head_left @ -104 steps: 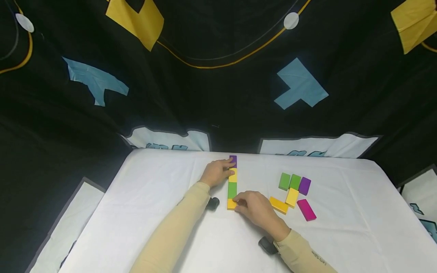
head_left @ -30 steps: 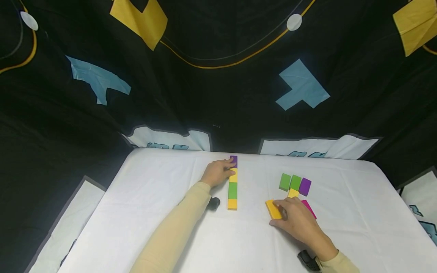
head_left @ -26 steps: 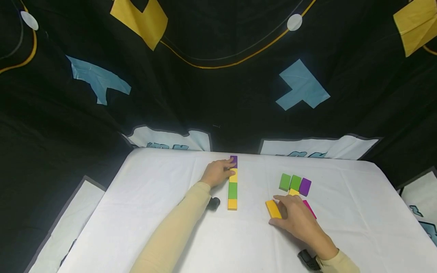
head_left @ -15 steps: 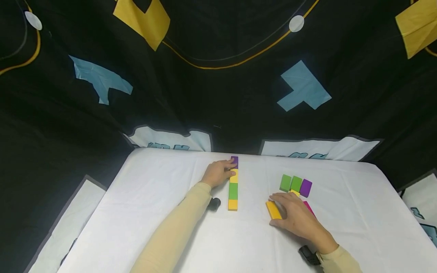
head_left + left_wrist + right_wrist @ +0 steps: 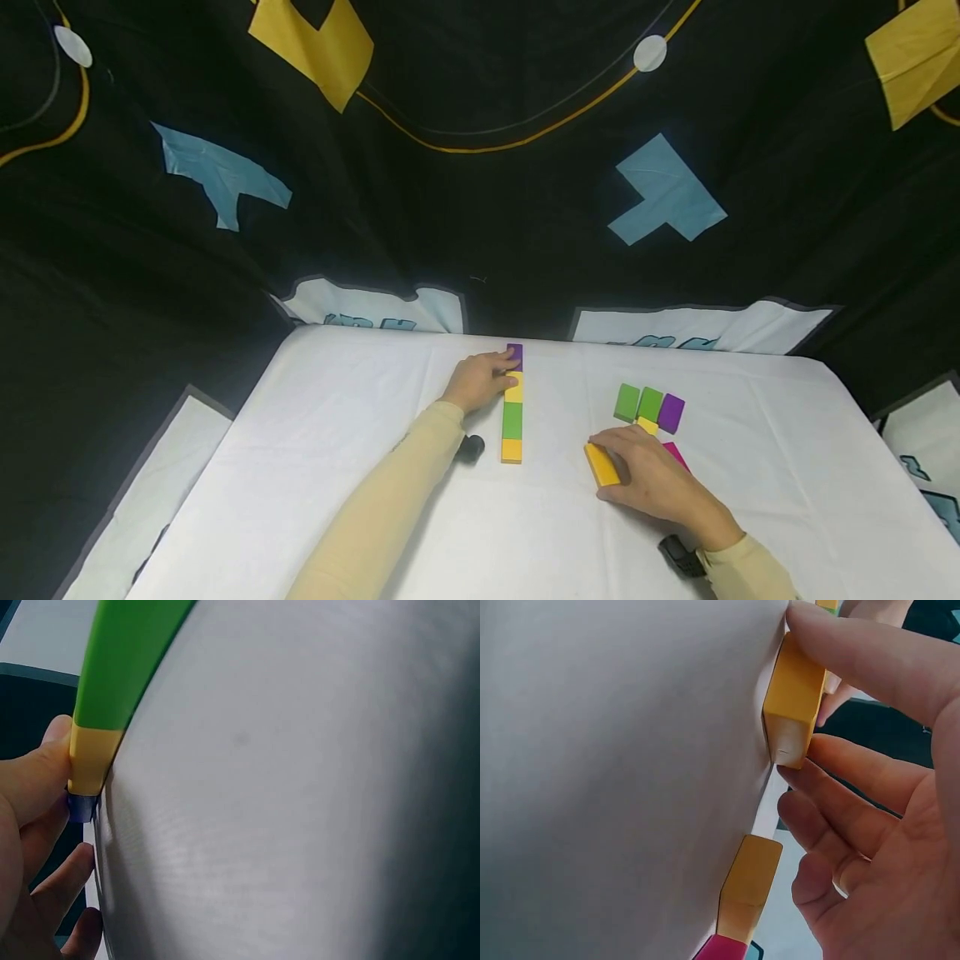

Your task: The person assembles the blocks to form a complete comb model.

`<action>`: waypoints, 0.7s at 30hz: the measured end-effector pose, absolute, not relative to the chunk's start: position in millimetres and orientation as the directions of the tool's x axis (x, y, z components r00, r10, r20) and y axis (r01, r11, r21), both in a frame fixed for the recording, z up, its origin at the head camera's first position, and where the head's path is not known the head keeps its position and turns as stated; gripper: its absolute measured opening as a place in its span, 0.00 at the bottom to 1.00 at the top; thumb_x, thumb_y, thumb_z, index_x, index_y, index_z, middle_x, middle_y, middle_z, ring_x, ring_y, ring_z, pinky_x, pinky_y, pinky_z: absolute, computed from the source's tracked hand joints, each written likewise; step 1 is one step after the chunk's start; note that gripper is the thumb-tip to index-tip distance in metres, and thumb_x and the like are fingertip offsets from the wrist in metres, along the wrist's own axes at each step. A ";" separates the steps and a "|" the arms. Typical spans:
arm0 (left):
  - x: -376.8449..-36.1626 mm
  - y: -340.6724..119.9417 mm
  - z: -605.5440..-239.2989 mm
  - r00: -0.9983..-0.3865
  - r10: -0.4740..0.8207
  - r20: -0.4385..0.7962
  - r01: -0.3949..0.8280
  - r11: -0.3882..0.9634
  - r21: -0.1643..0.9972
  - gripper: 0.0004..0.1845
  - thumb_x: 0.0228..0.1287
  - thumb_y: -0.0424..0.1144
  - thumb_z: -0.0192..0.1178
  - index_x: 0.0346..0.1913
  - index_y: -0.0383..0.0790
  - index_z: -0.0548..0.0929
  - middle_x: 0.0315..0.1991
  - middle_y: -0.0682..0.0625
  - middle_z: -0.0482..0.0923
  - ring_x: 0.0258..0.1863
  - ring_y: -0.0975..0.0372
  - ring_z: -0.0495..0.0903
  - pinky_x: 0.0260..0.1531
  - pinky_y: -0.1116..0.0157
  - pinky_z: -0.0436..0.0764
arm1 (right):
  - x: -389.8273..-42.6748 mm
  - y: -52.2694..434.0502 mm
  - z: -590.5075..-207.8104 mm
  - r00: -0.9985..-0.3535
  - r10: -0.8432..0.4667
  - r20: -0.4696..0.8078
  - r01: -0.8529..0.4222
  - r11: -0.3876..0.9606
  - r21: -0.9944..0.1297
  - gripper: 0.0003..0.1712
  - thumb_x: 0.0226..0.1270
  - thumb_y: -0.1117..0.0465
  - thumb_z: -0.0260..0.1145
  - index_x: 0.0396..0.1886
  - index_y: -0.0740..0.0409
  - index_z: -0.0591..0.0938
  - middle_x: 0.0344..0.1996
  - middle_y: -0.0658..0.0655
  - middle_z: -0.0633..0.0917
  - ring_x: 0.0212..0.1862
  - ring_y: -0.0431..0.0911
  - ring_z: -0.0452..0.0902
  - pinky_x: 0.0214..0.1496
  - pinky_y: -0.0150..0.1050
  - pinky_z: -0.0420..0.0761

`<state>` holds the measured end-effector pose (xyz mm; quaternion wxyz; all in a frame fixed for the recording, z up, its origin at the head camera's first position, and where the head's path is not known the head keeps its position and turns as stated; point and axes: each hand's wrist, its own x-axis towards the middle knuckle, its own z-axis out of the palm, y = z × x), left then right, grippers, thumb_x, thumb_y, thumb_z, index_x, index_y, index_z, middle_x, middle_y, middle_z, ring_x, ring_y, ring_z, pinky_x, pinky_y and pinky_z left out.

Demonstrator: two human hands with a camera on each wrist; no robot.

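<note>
Four-sided wooden-looking blocks form a straight row: purple (image 5: 516, 351), yellow (image 5: 513, 392), green (image 5: 512, 421) and orange-yellow (image 5: 512, 451). My left hand (image 5: 477, 382) rests on the row's far end, index finger over the purple block and thumb on the yellow one; its other fingers extend loosely in the left wrist view. To the right, my right hand (image 5: 652, 472) pinches an orange-yellow block (image 5: 601, 464) by its ends between thumb and fingers. That block (image 5: 795, 682) sits close against the white cloth in the right wrist view.
Two green blocks (image 5: 627, 402) and a purple block (image 5: 671, 413) lie at the right. A yellow block (image 5: 647, 425) and a magenta block (image 5: 676, 455) show partly behind my right hand. A white cloth (image 5: 780, 467) covers the table; a dark curtain (image 5: 480, 217) hangs behind.
Since the earliest frame, my right hand has moved right from the row's near end to the loose orange-yellow block, which has turned. In the last second it shifted only slightly; the left hand stayed.
</note>
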<state>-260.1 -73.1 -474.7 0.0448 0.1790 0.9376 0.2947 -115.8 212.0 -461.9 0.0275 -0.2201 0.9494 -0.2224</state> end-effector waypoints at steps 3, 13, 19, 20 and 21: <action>-260.7 -73.3 -474.8 -0.931 0.365 0.022 0.312 0.763 0.565 0.23 0.69 0.46 0.65 0.65 0.51 0.80 0.71 0.55 0.70 0.72 0.53 0.67 0.72 0.54 0.64 | -116.2 211.7 -462.4 -0.907 -0.420 0.040 -0.396 0.814 -0.426 0.37 0.49 0.54 0.82 0.61 0.56 0.81 0.58 0.55 0.82 0.62 0.54 0.74 0.64 0.57 0.77; -260.7 -73.9 -475.2 -0.929 0.368 0.032 0.318 0.754 0.574 0.23 0.68 0.46 0.65 0.65 0.50 0.81 0.71 0.55 0.70 0.72 0.53 0.67 0.73 0.55 0.64 | -114.7 211.5 -464.5 -0.907 -0.412 0.090 -0.412 0.821 -0.395 0.36 0.50 0.51 0.81 0.59 0.57 0.83 0.55 0.55 0.82 0.58 0.52 0.74 0.58 0.52 0.80; -258.2 -73.2 -474.7 -0.930 0.364 0.047 0.325 0.758 0.565 0.22 0.68 0.44 0.65 0.64 0.48 0.81 0.70 0.53 0.71 0.71 0.51 0.68 0.72 0.53 0.65 | -113.6 208.3 -462.3 -0.907 -0.402 0.127 -0.418 0.819 -0.394 0.36 0.50 0.50 0.82 0.58 0.57 0.83 0.53 0.53 0.82 0.57 0.51 0.75 0.57 0.52 0.81; -257.9 -73.1 -474.6 -0.930 0.363 0.046 0.324 0.758 0.566 0.22 0.68 0.44 0.65 0.65 0.48 0.81 0.70 0.53 0.71 0.71 0.52 0.68 0.72 0.54 0.65 | -113.4 207.5 -461.9 -0.908 -0.399 0.130 -0.416 0.819 -0.394 0.36 0.49 0.50 0.82 0.58 0.57 0.83 0.52 0.53 0.82 0.57 0.51 0.75 0.57 0.52 0.80; -258.0 -73.1 -474.8 -0.930 0.364 0.046 0.324 0.757 0.568 0.22 0.68 0.44 0.65 0.65 0.49 0.81 0.70 0.53 0.71 0.71 0.52 0.68 0.72 0.54 0.65 | -113.1 206.7 -461.5 -0.909 -0.396 0.131 -0.414 0.820 -0.395 0.35 0.49 0.50 0.82 0.58 0.57 0.84 0.52 0.53 0.82 0.57 0.51 0.75 0.58 0.52 0.80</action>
